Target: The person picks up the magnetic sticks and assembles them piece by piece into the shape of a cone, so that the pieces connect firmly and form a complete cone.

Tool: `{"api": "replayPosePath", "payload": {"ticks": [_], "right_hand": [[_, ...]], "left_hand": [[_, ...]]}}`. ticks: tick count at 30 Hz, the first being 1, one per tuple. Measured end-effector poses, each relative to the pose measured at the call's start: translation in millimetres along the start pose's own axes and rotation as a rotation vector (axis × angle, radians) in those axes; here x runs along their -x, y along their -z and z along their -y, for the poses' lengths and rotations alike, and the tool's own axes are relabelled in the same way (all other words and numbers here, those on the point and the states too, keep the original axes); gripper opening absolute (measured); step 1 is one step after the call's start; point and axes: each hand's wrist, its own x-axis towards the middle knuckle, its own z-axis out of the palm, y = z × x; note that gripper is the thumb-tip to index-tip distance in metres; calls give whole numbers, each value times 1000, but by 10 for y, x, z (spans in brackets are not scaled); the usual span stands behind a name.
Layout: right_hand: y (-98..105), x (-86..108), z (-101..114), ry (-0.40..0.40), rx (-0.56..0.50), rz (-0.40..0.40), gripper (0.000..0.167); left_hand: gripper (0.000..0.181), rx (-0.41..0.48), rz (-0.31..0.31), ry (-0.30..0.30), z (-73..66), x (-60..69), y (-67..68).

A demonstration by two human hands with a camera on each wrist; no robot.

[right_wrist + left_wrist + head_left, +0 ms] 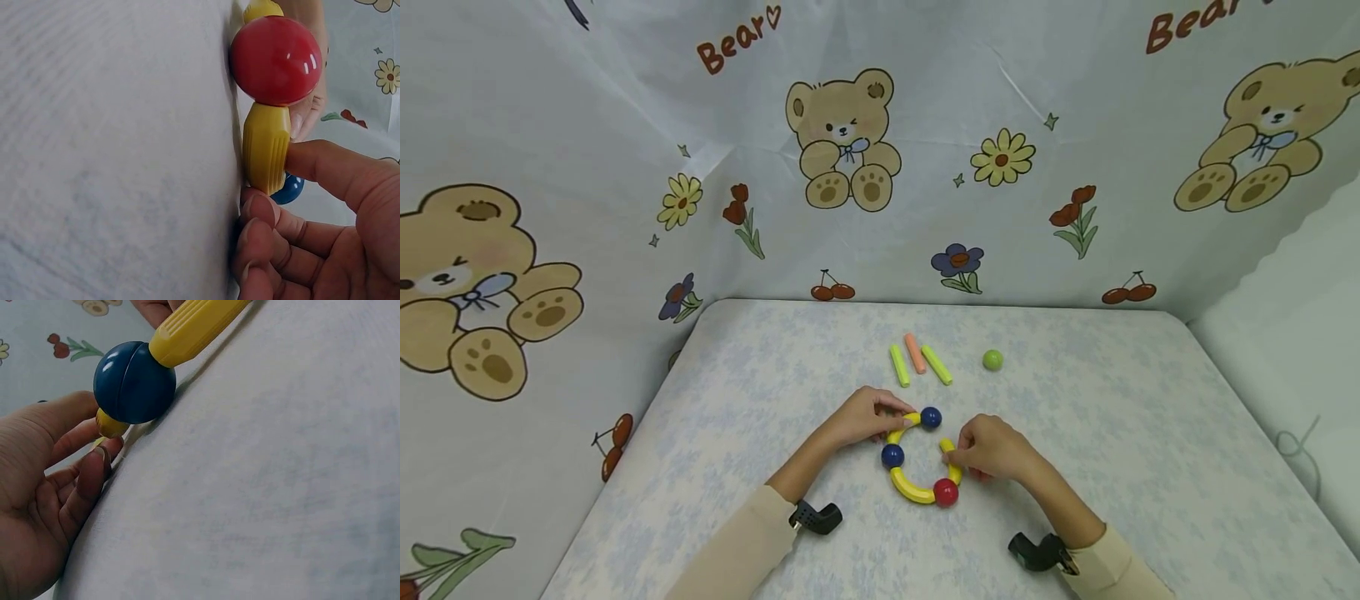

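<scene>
Curved yellow rods and balls are joined in an almost complete ring on the table. A blue ball (931,417) ends it at the top and another blue ball (892,456) sits on its left side. Along the bottom, a curved yellow rod (912,487) runs to a red ball (946,492). My left hand (867,415) pinches the upper-left yellow rod (913,418). With thumb and fingers, my right hand (997,447) pinches the right yellow rod (266,147), which joins the red ball. A gap separates that rod's free end from the top blue ball.
Beyond the ring lie two yellow-green sticks (899,365) and an orange stick (915,353). To their right is a green ball (992,360). A bear-printed cloth (910,250) hangs behind the table, and a white cable (1300,450) shows at the far right.
</scene>
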Motion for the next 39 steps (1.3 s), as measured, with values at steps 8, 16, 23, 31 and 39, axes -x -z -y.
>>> {"api": "replayPosePath", "payload": {"ticks": [8,16,23,31,39], "right_hand": [[15,-18,-29,-15,6,-48,31],[34,-28,-54,-15,1,-89,29],[52,-45,-49,-30,29,-113,27],[58,-51,-48,-37,55,-141,28],[56,-80,-57,-15,46,-154,22]], "left_hand": [[21,10,-20,26,-14,11,-19],[22,-18,-20,5,-12,4,-23],[21,-27,-3,-24,9,-3,-12],[24,-35,12,-28,-14,6,-9],[38,-159,-51,-31,-79,-9,-74]]}}
